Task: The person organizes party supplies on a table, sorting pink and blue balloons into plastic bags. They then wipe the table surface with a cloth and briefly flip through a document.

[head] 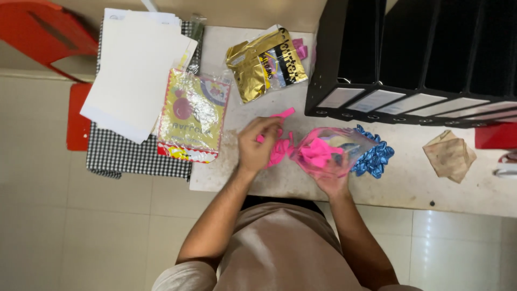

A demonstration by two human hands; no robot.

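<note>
Balloons, bright pink uninflated rubber [280, 151], pinched in left hand [257, 144] beside clear crinkled plastic bag [328, 151]; right hand [334, 175] grips bag. Best held mouth-open, steady.

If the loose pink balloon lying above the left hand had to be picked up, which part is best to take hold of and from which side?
The loose pink balloon lies flat on the table, slanted, its far end free and its near end close to the left hand. A pinch across the narrow middle, coming from above, looks best: the strip is thin and flat. The right hand holds the clear bag of pink balloons.
</note>
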